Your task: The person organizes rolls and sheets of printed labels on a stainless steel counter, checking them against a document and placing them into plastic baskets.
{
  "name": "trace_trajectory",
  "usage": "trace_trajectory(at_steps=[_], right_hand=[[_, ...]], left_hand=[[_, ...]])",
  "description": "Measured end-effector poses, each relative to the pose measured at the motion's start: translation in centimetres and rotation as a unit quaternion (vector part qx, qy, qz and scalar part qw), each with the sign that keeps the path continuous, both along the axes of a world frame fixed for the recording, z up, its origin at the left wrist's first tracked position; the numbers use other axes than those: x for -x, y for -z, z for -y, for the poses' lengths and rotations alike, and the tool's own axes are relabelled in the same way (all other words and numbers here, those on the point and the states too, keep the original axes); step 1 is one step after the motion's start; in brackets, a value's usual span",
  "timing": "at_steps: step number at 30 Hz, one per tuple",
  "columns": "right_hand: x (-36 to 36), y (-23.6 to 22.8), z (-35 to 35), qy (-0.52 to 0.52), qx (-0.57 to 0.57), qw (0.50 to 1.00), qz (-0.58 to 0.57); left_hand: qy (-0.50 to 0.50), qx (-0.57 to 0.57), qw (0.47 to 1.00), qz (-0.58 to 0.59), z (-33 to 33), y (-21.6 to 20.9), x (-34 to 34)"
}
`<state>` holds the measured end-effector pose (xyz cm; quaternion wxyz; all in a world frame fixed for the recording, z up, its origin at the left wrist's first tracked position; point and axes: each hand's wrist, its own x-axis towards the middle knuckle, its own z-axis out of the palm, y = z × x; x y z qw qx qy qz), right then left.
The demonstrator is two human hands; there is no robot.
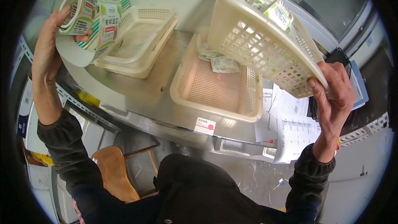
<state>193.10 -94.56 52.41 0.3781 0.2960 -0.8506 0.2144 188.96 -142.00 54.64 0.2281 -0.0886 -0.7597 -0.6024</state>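
Observation:
My left hand (46,43) is closed on a roll of printed packaging film (85,10), white and green, and a loose strip hangs down from it. My right hand (335,91) grips the near rim of a cream perforated plastic basket (253,45), which is raised and tilted. White and green packets (278,14) lie inside that basket. Below it, on the metal table, stands a shallow pinkish mesh basket (215,89) with a few similar packets (224,64) at its far end. The raised basket hides part of it.
Stacked cream baskets (137,43) stand on the metal table (166,99) at the left. Printed papers (292,120) overhang the table's edge at the right, near a dark blue folder (360,85). A brown wooden chair (114,170) is below at the left.

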Motion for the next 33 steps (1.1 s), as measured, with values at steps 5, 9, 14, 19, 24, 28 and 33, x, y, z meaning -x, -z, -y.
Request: trace_trajectory(at_steps=[5, 9, 14, 19, 24, 28, 33], right_hand=[[0.6, -0.6, 2.5, -0.023, -0.025, 0.999, -0.009], [3.4, -1.2, 7.0, -0.118, -0.013, 0.992, -0.041], [8.9, -0.1, 15.5, -0.200, -0.020, 0.976, -0.084], [15.4, 3.3, 25.3, -0.204, -0.008, 0.961, -0.185], [20.0, 7.8, 32.1, -0.180, -0.053, 0.966, -0.175], [19.7, 10.4, 35.1, -0.189, -0.070, 0.969, -0.141], [18.5, 9.7, 35.6, -0.187, -0.035, 0.973, -0.133]], left_hand=[[-0.029, -0.006, 0.999, -0.021, 0.0, -0.1, -1.0], [-0.048, 0.012, 0.999, 0.005, 2.7, -0.3, -3.3], [-0.100, -0.004, 0.994, 0.034, 6.1, 1.6, -5.9], [-0.151, -0.015, 0.988, 0.033, 8.5, 2.8, -9.1], [-0.161, -0.021, 0.985, 0.055, 9.3, 3.8, -11.5], [-0.171, -0.039, 0.982, 0.065, 9.7, 3.9, -12.6], [-0.160, -0.047, 0.984, 0.062, 9.8, 4.0, -11.5]])
